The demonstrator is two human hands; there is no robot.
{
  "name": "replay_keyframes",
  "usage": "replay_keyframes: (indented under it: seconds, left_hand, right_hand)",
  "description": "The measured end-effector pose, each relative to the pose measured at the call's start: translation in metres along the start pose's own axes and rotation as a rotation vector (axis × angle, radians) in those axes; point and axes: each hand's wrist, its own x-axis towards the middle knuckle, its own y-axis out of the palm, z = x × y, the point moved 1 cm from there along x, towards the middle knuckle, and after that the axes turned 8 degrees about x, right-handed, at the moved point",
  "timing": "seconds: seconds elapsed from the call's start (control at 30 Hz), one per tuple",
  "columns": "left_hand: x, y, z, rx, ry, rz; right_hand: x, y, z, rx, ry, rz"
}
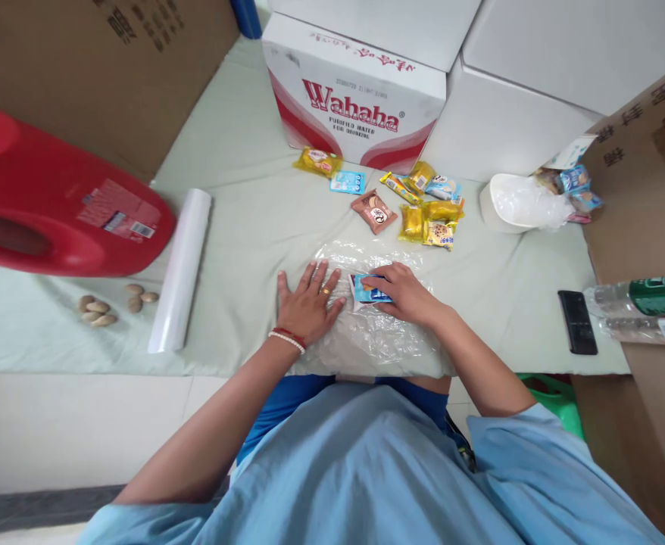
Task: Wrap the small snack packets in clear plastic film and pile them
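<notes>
A sheet of clear plastic film (372, 341) lies crinkled on the pale green cloth near the front edge. My left hand (305, 306) presses flat on the film's left part, fingers spread, holding nothing. Over the middle of the film, my right hand (409, 295) has its fingers closed on a blue snack packet (362, 286). A white and dark edge shows beneath that packet; whether it is a second packet I cannot tell. Beyond the film lie a brown snack packet (373, 212), a yellow snack packet (410, 222) and several other small wrapped snacks.
A Wahaha water carton (355, 98) stands at the back. To the left are a red jug (54, 197), a roll of plastic film (182, 265) and several brown stones or nuts (97, 309). A white tub (500, 200), a black phone (576, 322) and plastic bottles (644, 297) are on the right.
</notes>
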Motion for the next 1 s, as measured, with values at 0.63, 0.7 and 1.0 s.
replay_keyframes:
  seconds: [0.63, 0.7, 1.0]
  left_hand:
    - [-0.001, -0.001, 0.015, -0.055, -0.058, -0.006]
    - [0.0, -0.001, 0.015, -0.062, -0.057, -0.01]
    - [-0.013, -0.015, 0.018, -0.087, -0.105, -0.088]
  right_hand:
    - [-0.008, -0.006, 0.009, 0.017, 0.029, 0.018]
    - [-0.007, -0.004, 0.009, 0.03, 0.046, 0.023]
    - [-0.007, -0.001, 0.002, 0.048, 0.044, -0.012]
